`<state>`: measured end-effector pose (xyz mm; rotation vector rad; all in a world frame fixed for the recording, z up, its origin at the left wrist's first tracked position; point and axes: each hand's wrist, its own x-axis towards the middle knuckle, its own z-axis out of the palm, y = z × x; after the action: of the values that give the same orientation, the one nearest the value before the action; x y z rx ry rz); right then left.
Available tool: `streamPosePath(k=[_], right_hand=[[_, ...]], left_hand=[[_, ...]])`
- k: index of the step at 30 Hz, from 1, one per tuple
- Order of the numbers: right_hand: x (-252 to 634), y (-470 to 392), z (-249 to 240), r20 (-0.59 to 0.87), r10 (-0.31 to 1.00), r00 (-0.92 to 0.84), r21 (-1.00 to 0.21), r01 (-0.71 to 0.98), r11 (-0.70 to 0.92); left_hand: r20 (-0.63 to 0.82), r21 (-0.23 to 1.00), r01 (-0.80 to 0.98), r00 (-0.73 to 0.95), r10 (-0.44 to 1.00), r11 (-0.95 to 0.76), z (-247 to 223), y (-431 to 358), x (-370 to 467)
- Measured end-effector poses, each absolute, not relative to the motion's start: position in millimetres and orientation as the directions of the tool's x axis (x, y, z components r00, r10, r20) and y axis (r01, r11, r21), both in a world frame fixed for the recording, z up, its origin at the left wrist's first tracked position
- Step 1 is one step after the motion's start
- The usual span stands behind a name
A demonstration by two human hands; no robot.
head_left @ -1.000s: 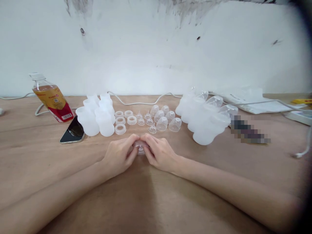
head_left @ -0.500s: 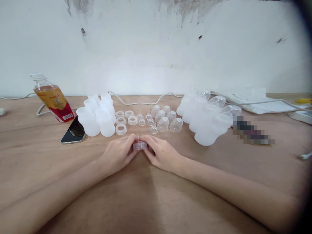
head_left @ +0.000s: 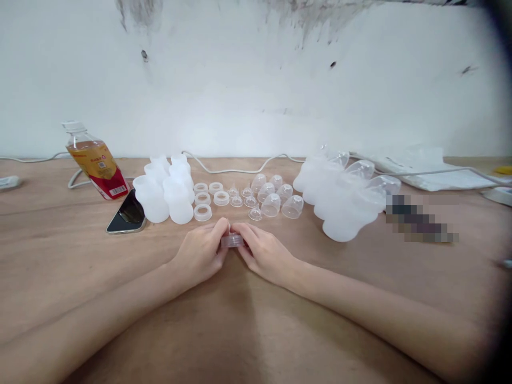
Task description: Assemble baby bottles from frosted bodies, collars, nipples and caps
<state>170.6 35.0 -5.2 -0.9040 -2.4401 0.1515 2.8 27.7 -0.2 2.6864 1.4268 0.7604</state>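
Observation:
A clear ring (head_left: 232, 241) with a clear nipple standing in it is held between both hands, low over the table. My left hand (head_left: 204, 248) grips its left side, the thumb and fingertips up by the nipple. On its right side my right hand (head_left: 264, 250) is closed with the fingertips on the rim. Just beyond lie several loose rings (head_left: 202, 212), several clear nipples (head_left: 255, 214) and several clear domed caps (head_left: 292, 207). White bottles without caps (head_left: 178, 200) stand to the left; capped white bottles (head_left: 344, 216) are grouped to the right.
On the wooden table (head_left: 192, 330) a phone (head_left: 127, 216) lies by a drink bottle (head_left: 102, 170) at the left. A white cable (head_left: 224, 171) runs along the wall. Plastic bags (head_left: 436, 173) and a pixelated object (head_left: 420, 218) are at the right.
The view has shifted slightly, moving the scene a little to the right. My left thumb and fingertips have closed in over the nipple; both hands still hold the ring.

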Motion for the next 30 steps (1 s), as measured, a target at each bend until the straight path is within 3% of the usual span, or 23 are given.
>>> streamPosePath(k=[7, 22, 30], right_hand=[[174.1, 36.8, -7.2, 0.427, 0.639, -0.64, -0.276, 0.58, 0.766], [167.1, 33.6, -4.9, 0.438, 0.713, -0.547, -0.4, 0.592, 0.7], [169.1, 35.0, -4.0, 0.379, 0.705, -0.599, -0.37, 0.6, 0.709]], left_hand=[[0.389, 0.208, 0.762, 0.511, 0.767, -0.613, 0.8, 25.9, 1.3], [0.393, 0.156, 0.73, 0.572, 0.72, -0.666, 1.4, 28.3, 6.5], [0.414, 0.179, 0.744, 0.537, 0.735, -0.644, -1.7, 28.6, 4.4]])
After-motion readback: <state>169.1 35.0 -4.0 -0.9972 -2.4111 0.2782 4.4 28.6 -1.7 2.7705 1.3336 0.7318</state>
